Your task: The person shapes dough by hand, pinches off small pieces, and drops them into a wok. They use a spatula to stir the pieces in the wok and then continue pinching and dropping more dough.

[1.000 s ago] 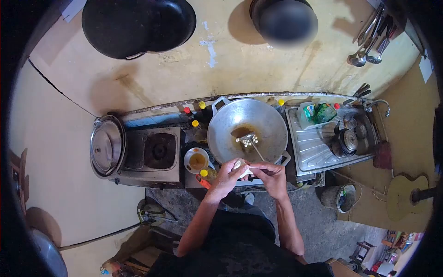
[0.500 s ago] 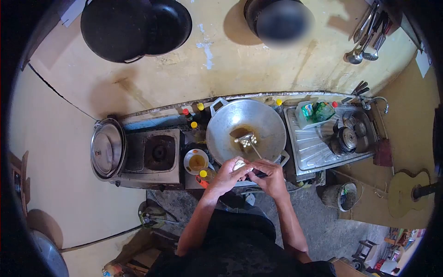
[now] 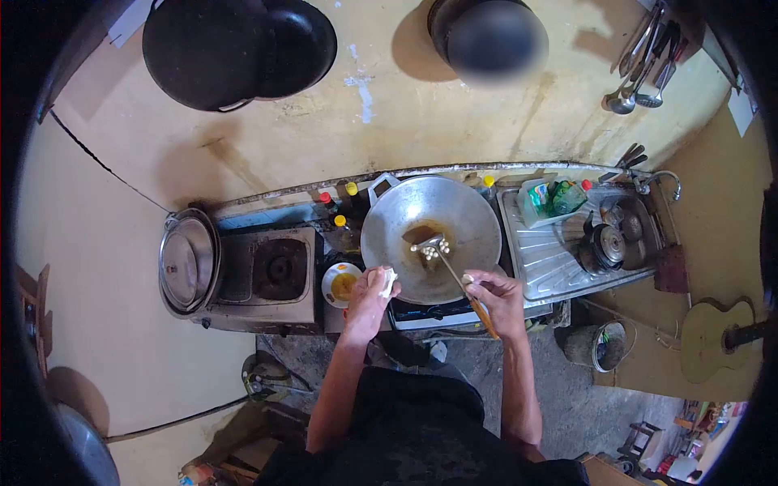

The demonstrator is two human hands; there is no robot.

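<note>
Half a second ago the hands met at the wok's near rim; now they have parted. The left hand (image 3: 369, 304), beside the bowl (image 3: 327, 275), is curled round a white lump (image 3: 389, 282); the right hand (image 3: 501, 301) pinches a small white piece (image 3: 468, 279) at the wok's near-right edge. The lump's longer side runs roughly away from the body. The skimmer's wooden handle (image 3: 484, 314) (now uncovered) points back toward the person, slanting right, its head (image 3: 435, 249) bearing pale balls (image 3: 430, 253) over the wok (image 3: 421, 198). Whether the right hand touches the handle cannot be told.
</note>
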